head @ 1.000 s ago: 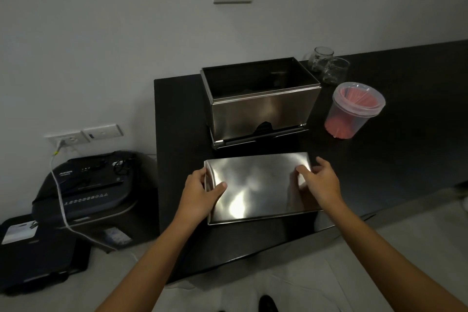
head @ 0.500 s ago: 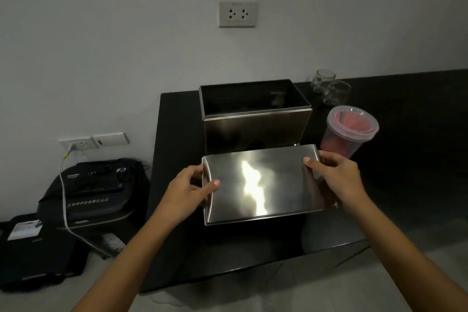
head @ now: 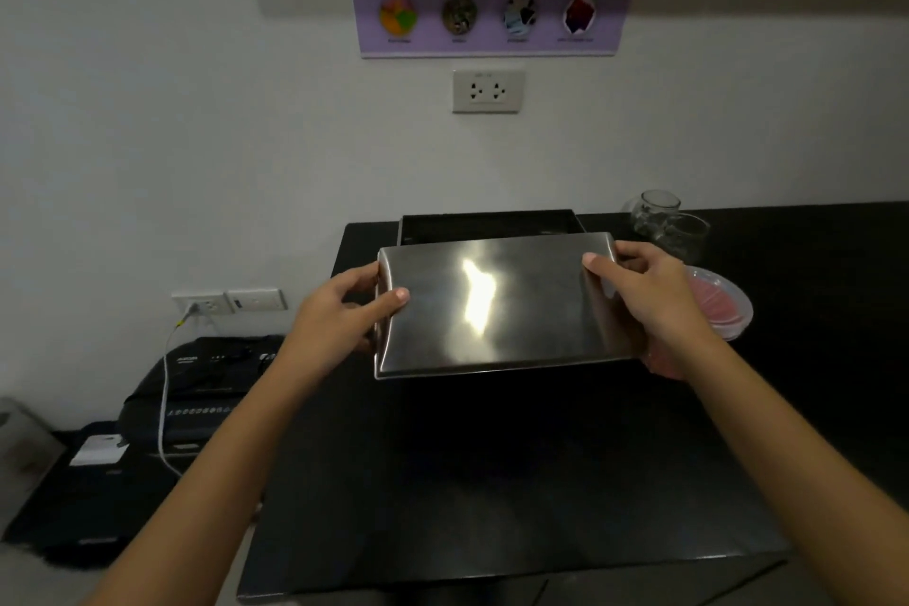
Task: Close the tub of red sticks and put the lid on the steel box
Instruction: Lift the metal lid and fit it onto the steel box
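Note:
A shiny steel lid (head: 497, 305) hangs in the air, held flat by both hands. My left hand (head: 344, 310) grips its left edge and my right hand (head: 644, 295) grips its right edge. Behind and below the lid stands the open steel box (head: 487, 224); only its dark back rim shows, the rest is hidden by the lid. To the right, partly behind my right hand, the clear plastic tub of red sticks (head: 723, 305) stands with its lid on.
The black table (head: 492, 482) stretches toward me and to the right. Two clear glass cups (head: 664, 221) stand at the back right of the box. A dark shredder (head: 206, 384) with a white cable sits on the floor at the left.
Both hands have lifted the steel lid off the table and carried it up and back, over the front of the open box. The view has tilted upward.

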Action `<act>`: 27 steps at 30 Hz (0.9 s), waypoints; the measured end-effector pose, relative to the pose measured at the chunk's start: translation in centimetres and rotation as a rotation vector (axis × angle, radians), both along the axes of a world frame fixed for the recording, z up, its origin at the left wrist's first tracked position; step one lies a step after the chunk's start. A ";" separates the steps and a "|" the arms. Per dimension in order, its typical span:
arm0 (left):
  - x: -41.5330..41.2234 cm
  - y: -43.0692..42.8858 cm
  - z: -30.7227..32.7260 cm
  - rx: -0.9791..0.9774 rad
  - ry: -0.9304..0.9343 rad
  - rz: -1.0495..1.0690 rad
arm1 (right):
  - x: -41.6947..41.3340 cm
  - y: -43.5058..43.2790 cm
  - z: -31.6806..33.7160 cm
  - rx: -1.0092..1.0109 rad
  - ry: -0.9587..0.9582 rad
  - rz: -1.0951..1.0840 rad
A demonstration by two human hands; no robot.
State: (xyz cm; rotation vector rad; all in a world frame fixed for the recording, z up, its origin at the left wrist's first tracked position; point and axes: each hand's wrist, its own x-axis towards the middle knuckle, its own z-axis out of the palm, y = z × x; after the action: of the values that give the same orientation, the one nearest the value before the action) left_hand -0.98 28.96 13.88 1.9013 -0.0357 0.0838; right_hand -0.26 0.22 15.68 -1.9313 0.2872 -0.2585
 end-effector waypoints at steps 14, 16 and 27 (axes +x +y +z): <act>10.1 0.1 3.2 -0.005 0.050 -0.050 | 8.5 1.8 2.4 -0.235 0.003 -0.089; 11.5 -0.1 3.2 0.046 0.045 -0.051 | 9.8 1.8 2.8 -0.357 0.092 -0.079; 14.3 0.4 2.2 0.189 0.194 -0.140 | 12.5 1.9 1.6 -0.601 0.217 0.026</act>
State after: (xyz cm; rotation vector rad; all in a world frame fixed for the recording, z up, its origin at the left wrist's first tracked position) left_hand 13.36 29.32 16.08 2.0820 -0.0460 -0.2052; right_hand 12.27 2.10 17.30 -2.5629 0.3549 -0.1222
